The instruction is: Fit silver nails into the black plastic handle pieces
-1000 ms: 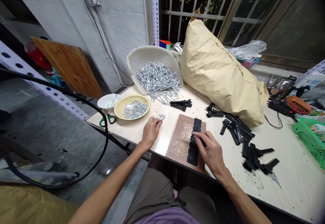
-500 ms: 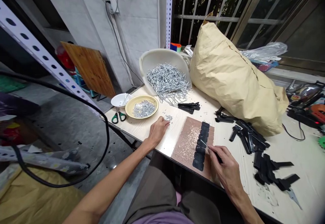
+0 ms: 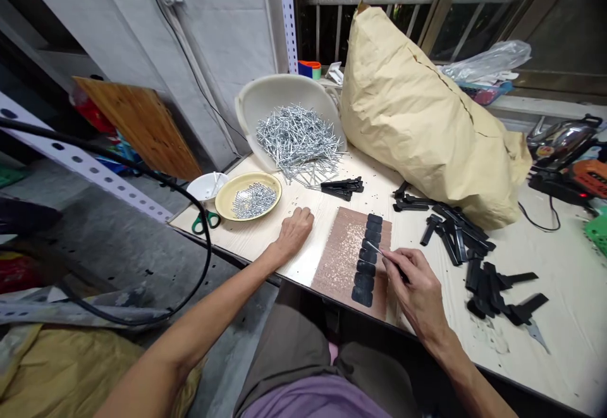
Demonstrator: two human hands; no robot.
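My right hand [image 3: 417,288] is closed in a pinch on a thin silver pin [image 3: 374,248], whose tip rests on a column of black plastic pieces [image 3: 367,260] lying on a brown board [image 3: 341,257]. My left hand [image 3: 294,231] lies on the table left of the board with its fingers curled over a few small silver bits; what is under them is hidden. A yellow bowl [image 3: 227,198] holding small metal parts sits just beyond the left hand.
A tipped white basin [image 3: 265,98] spills a heap of silver nails [image 3: 298,140]. A large tan sack [image 3: 422,114] lies behind. Loose black plastic parts [image 3: 474,260] are scattered at right. Green-handled scissors [image 3: 205,221] and a small white bowl [image 3: 202,185] sit near the table's left edge.
The view has shifted. My left hand has closed over the small silver bits on the table. My right hand keeps the pin on the black pieces.
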